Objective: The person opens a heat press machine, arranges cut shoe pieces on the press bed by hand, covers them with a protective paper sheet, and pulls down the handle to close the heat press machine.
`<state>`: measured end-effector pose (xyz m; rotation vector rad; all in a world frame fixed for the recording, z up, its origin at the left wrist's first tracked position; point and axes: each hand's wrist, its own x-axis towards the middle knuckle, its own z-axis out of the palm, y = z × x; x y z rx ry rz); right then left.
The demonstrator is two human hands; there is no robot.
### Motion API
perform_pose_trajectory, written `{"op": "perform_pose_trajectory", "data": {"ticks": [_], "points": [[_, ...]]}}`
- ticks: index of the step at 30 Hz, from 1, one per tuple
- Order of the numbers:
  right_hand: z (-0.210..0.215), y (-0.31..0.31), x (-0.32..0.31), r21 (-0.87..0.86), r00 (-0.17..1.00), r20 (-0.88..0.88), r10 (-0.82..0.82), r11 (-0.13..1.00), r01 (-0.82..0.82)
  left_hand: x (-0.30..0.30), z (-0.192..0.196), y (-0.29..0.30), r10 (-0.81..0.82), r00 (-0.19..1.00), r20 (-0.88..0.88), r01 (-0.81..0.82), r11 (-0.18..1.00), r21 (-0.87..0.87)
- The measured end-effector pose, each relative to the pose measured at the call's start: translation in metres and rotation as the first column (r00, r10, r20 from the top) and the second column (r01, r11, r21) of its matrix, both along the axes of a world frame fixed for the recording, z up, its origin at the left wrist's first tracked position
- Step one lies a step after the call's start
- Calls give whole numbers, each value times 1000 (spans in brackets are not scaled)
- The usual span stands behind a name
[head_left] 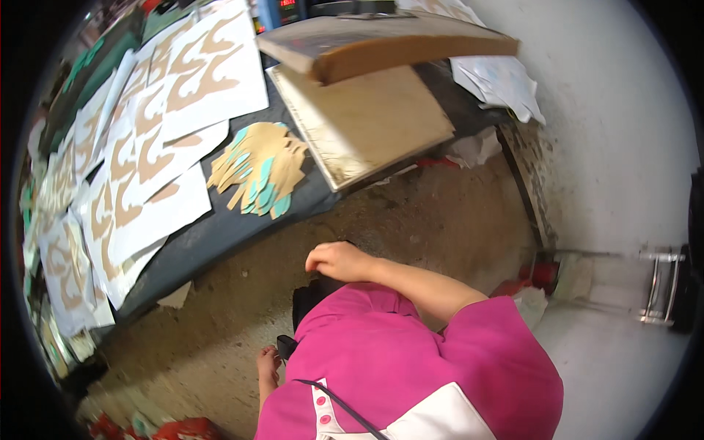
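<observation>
My right hand (337,260) is in front of my body, above the floor and apart from the table. Its fingers are curled in, and nothing shows in them. Down at my left side hangs my left hand (269,363), its fingers loosely bent and a little apart, with no object visible in it. On the dark tabletop ahead lies a fanned pile of tan and turquoise cut pieces (258,165). To its left spread several white sheets (242,92) bearing curved tan shapes. A flat tan board (389,110) lies right of the pile, beneath a thick raised slab (411,48) with a brown edge.
A blue device with a red display (282,13) stands behind the slab. White papers (499,81) hang over the table's right end beside a white wall (616,147). Red items (187,429) lie on the floor at lower left. A metal handle (660,288) is at far right.
</observation>
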<state>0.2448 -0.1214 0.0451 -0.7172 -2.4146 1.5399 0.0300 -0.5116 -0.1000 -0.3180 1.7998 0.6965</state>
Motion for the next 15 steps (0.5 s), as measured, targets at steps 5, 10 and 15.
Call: {"op": "perform_pose_trajectory", "data": {"ticks": [5, 10, 15], "points": [[3, 28, 78, -4, 928, 19, -372, 928, 372, 0, 13, 63, -26, 993, -117, 47, 983, 176], [-3, 32, 144, -233, 876, 104, -471, 845, 482, -6, 31, 178, 236, 941, -243, -110, 891, 440], [-6, 55, 199, -316, 847, 291, -445, 791, 524, 6, 71, 319, 66, 660, -748, 382, 828, 410]]}}
